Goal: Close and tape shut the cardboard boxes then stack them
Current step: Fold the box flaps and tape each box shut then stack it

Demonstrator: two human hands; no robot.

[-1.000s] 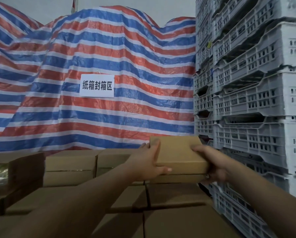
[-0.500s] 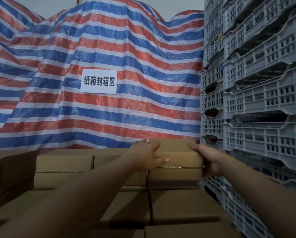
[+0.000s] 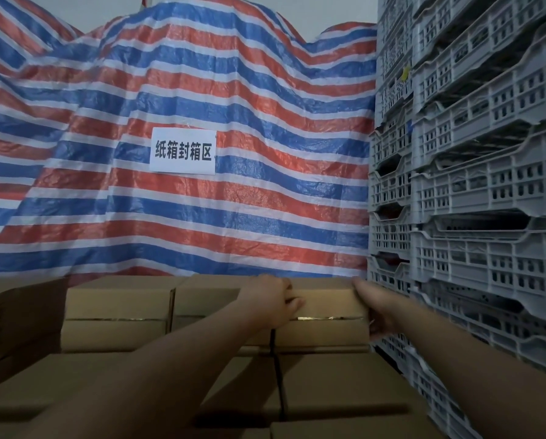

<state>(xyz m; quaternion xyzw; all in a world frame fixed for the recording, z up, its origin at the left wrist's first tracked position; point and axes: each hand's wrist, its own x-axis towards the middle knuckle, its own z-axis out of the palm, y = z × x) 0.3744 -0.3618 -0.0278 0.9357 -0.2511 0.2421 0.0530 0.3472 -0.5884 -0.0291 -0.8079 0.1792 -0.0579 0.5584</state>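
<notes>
Open box flap [image 3: 24, 315]: dark cardboard standing at the far left edge.
Stacked boxes [image 3: 116, 307]: closed cardboard boxes in rows, top row level with the held one.
Tarp [image 3: 176, 90]: red, white and blue striped sheet behind the stack, bearing a white sign [image 3: 183, 151] with printed characters.
Left hand [image 3: 270, 304]: fingers over the top left edge of the box, thumb across its front.
Cardboard box [image 3: 328, 304]: closed, resting on the top row at the right end, touching the box below.
Right hand [image 3: 376, 307]: gripping the box's right end, fingers curled round the corner.
Crates [image 3: 474, 185]: grey plastic, stacked high just beside the box.
</notes>
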